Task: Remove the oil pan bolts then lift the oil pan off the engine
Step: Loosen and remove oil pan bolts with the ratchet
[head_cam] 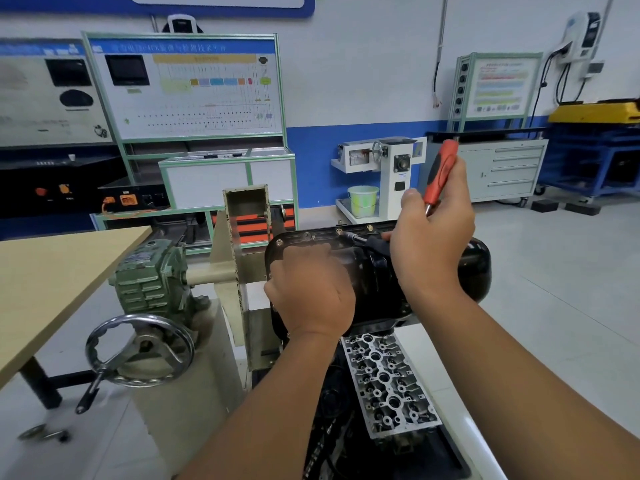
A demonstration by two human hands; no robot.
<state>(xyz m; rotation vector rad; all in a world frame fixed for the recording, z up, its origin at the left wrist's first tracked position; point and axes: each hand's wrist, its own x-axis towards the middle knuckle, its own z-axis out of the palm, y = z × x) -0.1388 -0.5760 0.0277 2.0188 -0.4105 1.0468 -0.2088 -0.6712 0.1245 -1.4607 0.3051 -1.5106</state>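
Note:
A black oil pan point(478, 268) sits on top of the inverted engine held in a stand. Brass-coloured bolts point(279, 242) line its far flange. My right hand point(433, 233) grips the red and black handle of a ratchet wrench point(441, 171), which stands up and to the right. The wrench's extension and socket point(351, 236) reach left onto a bolt on the far flange. My left hand point(308, 289) rests on the left part of the pan with fingers curled over it. The cylinder head face point(388, 379) shows below the pan.
A green gearbox point(152, 275) with a chrome handwheel point(138, 351) stands on the engine stand at left. A wooden table point(52, 271) is at far left. Training panels, a green bucket point(363, 199) and a grey tool cabinet point(502, 168) line the back wall.

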